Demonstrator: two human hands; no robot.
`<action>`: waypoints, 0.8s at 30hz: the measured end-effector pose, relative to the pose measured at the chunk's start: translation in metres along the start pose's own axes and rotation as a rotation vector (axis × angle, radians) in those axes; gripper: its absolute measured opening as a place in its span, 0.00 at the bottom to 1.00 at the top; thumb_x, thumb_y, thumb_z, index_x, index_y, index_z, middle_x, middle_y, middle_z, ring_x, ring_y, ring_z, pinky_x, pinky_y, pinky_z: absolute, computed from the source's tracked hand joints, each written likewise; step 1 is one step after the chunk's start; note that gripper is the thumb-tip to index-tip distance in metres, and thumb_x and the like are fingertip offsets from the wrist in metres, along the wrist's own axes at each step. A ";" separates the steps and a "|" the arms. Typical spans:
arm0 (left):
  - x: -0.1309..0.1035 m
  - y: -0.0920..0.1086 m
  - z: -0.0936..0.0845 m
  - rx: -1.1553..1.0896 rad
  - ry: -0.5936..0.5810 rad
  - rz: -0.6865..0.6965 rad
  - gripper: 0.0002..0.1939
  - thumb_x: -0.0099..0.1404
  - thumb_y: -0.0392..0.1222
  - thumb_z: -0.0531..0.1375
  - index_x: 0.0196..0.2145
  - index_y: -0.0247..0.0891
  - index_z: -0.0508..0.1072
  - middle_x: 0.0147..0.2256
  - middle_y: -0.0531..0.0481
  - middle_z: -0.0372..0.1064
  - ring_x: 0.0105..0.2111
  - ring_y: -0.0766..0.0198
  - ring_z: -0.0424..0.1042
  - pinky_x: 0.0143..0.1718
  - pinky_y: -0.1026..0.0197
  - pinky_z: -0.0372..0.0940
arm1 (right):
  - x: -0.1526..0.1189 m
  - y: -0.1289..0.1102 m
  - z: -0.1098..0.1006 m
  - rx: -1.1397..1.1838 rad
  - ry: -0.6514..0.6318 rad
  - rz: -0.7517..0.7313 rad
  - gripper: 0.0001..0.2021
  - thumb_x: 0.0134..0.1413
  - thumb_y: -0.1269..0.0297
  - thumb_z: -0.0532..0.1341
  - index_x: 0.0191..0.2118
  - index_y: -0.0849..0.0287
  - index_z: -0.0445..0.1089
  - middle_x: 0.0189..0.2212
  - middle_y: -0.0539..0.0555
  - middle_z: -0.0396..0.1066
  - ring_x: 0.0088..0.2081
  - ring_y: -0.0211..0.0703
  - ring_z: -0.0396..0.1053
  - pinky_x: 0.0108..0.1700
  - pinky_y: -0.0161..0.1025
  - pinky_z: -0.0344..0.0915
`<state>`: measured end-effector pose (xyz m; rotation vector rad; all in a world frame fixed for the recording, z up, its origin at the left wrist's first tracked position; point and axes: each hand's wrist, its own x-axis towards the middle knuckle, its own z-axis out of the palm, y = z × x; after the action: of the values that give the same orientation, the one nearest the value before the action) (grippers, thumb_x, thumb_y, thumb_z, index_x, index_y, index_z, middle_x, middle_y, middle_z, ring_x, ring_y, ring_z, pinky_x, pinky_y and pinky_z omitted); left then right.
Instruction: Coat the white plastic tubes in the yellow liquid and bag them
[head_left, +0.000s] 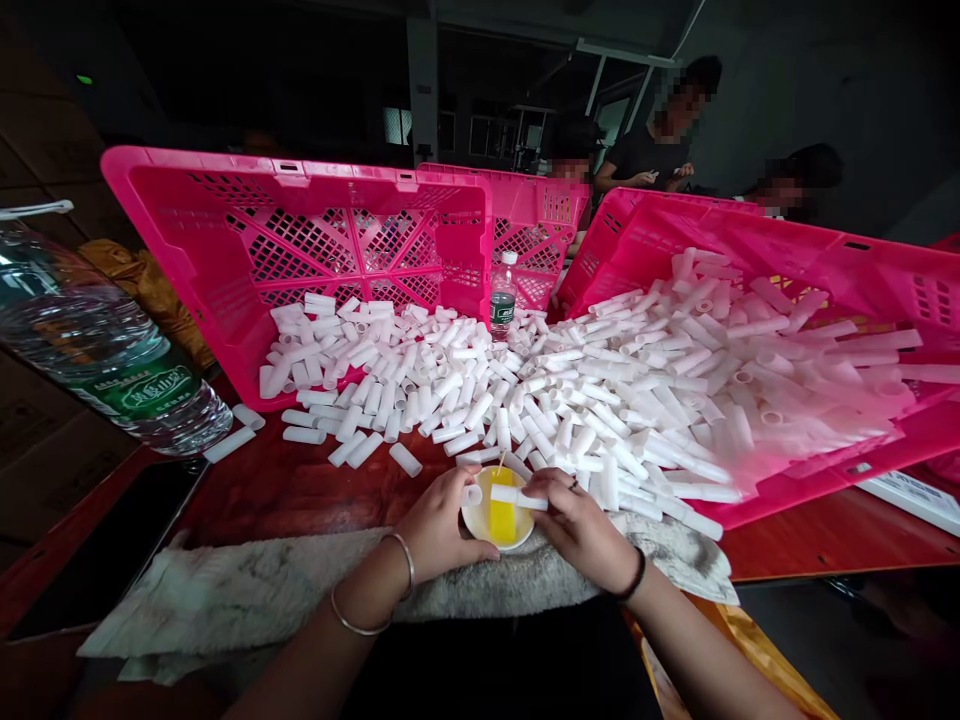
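Note:
My left hand (pixel 442 525), with a bangle at the wrist, is curled at the left side of a small white bowl (pixel 527 530). A short white tube (pixel 471 496) sits between its thumb and fingers. In my right hand (pixel 574 520), pinched by the fingertips, another white tube (pixel 517 497) points left over the bowl. Inside the bowl lies a yellow block (pixel 502 520) with a thin stick standing at its back. Heaps of white tubes (pixel 480 410) spread over the table behind both hands.
Pink crates (pixel 300 180) lie tipped on the red table (pixel 262 480), tubes spilling out. A small bottle (pixel 502 300) stands amid the pile. At left are a large water bottle (pixel 150 390) and a dark flat panel (pixel 112 550). A towel (pixel 262 590) lines the front edge. People are behind.

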<state>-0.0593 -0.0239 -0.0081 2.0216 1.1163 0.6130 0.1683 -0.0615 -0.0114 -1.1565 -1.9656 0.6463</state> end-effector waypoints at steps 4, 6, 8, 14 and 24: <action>0.000 0.001 0.000 -0.003 -0.003 0.000 0.43 0.41 0.43 0.71 0.53 0.42 0.57 0.55 0.41 0.59 0.54 0.49 0.61 0.56 0.46 0.57 | -0.001 -0.001 0.001 0.103 0.021 0.193 0.13 0.59 0.62 0.55 0.48 0.58 0.66 0.33 0.56 0.72 0.30 0.41 0.71 0.31 0.38 0.71; 0.000 0.001 0.000 0.000 -0.001 0.007 0.43 0.41 0.43 0.71 0.53 0.42 0.57 0.54 0.41 0.59 0.54 0.49 0.61 0.56 0.46 0.57 | 0.001 0.000 0.000 -0.003 0.053 0.096 0.09 0.59 0.65 0.55 0.42 0.58 0.70 0.37 0.57 0.72 0.37 0.44 0.72 0.39 0.41 0.70; 0.001 0.001 0.000 0.002 0.002 0.015 0.43 0.41 0.43 0.71 0.53 0.42 0.57 0.54 0.41 0.60 0.54 0.49 0.61 0.56 0.46 0.57 | 0.003 0.001 0.000 -0.088 0.063 -0.045 0.08 0.58 0.67 0.55 0.39 0.56 0.70 0.41 0.59 0.69 0.43 0.47 0.69 0.44 0.44 0.69; 0.001 0.003 -0.001 0.011 -0.015 0.010 0.44 0.41 0.44 0.72 0.53 0.41 0.57 0.55 0.40 0.59 0.54 0.50 0.61 0.55 0.46 0.58 | 0.001 0.000 -0.002 -0.057 0.025 0.077 0.14 0.59 0.66 0.54 0.51 0.57 0.61 0.39 0.57 0.70 0.39 0.44 0.71 0.40 0.41 0.71; 0.000 0.003 0.001 0.009 -0.003 0.023 0.43 0.41 0.43 0.72 0.53 0.41 0.57 0.55 0.40 0.59 0.54 0.49 0.61 0.56 0.46 0.57 | -0.001 0.002 0.005 -0.015 0.070 0.091 0.12 0.59 0.65 0.55 0.48 0.59 0.65 0.41 0.60 0.70 0.40 0.45 0.71 0.39 0.42 0.72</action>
<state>-0.0577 -0.0254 -0.0064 2.0448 1.0970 0.6182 0.1650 -0.0615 -0.0162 -1.2670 -1.8711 0.6298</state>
